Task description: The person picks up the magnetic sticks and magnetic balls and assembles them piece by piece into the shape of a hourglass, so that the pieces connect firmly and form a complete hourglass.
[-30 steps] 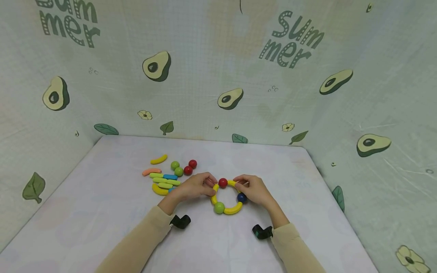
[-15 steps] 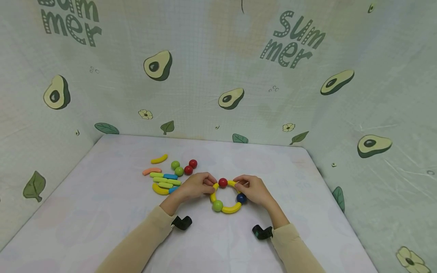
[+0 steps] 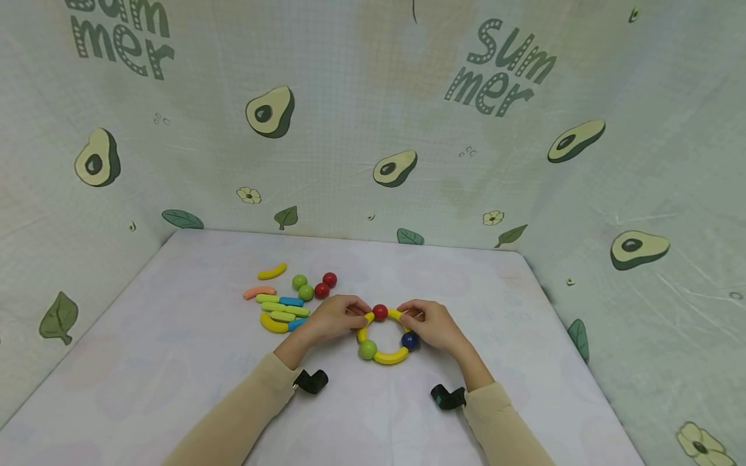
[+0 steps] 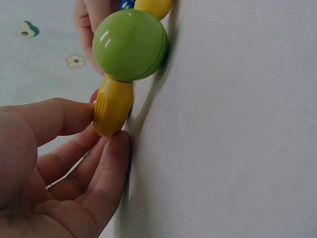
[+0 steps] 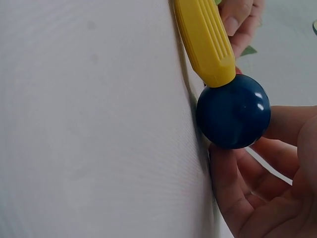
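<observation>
A ring of curved yellow rods and coloured balls lies on the table between the hands. Its red ball [image 3: 380,312] is at the far side, the green ball [image 3: 367,350] at the near left, the dark blue ball [image 3: 410,341] at the right. My left hand [image 3: 335,318] pinches the left yellow rod [image 4: 114,106] between thumb and fingers, just beyond the green ball in the head view. With thumb and fingers my right hand [image 3: 433,325] holds the upper right yellow rod [image 3: 395,314], which it partly covers. Another yellow rod [image 3: 391,356] joins the green and blue balls along the near side.
Left of the ring lie loose pieces: a yellow rod [image 3: 272,271], an orange rod [image 3: 259,292], several light green rods [image 3: 282,309], and blue rods [image 3: 291,301]. Two green balls [image 3: 300,281] and two red balls [image 3: 329,279] sit behind the left hand. A printed cloth [image 3: 332,97] hangs around the table.
The near part of the ring has swung slightly left: the green ball and near rod moved left, the blue ball a little left and nearer. Both hands have stayed almost in place, keeping their hold.
</observation>
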`<state>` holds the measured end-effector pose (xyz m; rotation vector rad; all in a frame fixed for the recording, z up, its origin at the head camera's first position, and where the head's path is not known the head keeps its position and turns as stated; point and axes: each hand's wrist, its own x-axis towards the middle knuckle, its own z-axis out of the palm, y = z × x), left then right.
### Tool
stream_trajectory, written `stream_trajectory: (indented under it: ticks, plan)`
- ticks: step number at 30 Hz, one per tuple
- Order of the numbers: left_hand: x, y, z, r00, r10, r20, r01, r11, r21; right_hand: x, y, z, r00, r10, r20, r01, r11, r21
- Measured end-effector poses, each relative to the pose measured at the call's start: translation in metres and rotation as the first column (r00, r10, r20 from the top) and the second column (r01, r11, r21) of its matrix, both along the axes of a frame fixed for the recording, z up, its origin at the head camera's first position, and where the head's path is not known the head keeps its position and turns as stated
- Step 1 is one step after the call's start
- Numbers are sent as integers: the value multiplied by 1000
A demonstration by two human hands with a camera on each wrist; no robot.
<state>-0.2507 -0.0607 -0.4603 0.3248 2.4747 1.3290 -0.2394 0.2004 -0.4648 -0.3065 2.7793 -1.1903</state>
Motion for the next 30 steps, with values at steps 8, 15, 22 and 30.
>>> stream_trajectory:
  ticks: [8,15,22,30]
  plan:
    - [-1,0,0,999,-32,-31,31,999,-21,0,1,1,999,21,34,-21,1000,-4]
    - [-1,-1,-1,998,-43,-45,41,998,-49,0,1,2,997,41,67,-39,999,-30]
    - [-2,0,-1,996,-57,-69,53,997,-62,0,3,2,995,58,81,-54,997,-49]
    - [-2,-1,-1,993,-82,-91,75,994,-79,-1,2,1,993,67,93,-60,996,-73]
